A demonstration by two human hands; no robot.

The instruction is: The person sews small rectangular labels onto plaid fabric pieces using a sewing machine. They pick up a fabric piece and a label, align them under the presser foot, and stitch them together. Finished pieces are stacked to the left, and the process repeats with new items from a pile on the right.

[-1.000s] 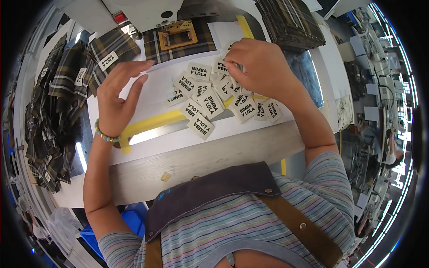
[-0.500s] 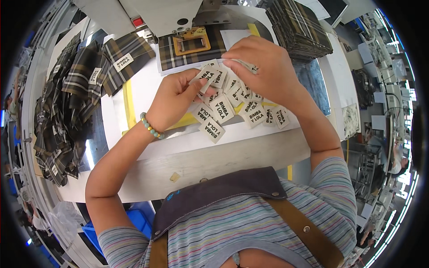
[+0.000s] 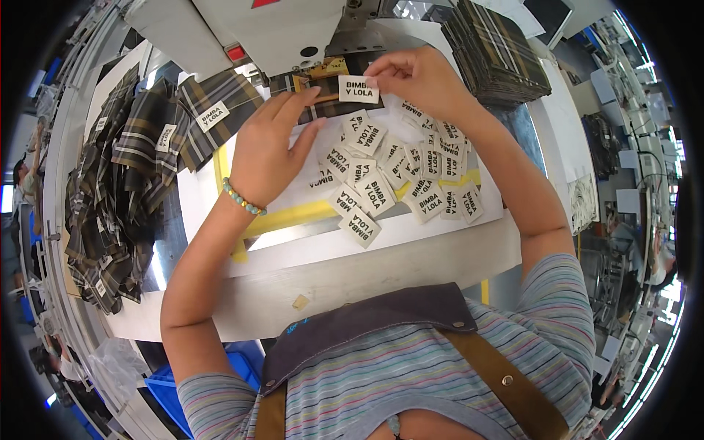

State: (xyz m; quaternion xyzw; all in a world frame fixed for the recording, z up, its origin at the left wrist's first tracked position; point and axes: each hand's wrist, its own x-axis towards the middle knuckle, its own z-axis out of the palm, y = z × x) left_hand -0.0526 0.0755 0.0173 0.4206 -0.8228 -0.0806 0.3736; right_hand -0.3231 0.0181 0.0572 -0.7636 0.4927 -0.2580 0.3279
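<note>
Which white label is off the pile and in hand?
The white label pinched at its right end by the right hand; the other labels lie in a loose pile or on plaid cloth.

labels (image 3: 376, 194): white, black print | fabric stack (image 3: 504, 48): brown-black plaid | tape (image 3: 297, 217): yellow | shirt (image 3: 411, 370): striped

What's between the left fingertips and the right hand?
Head view: a white label, held near one corner by the right hand, apart from the left hand. Behind it: plaid fabric, part of an orange frame.
</note>
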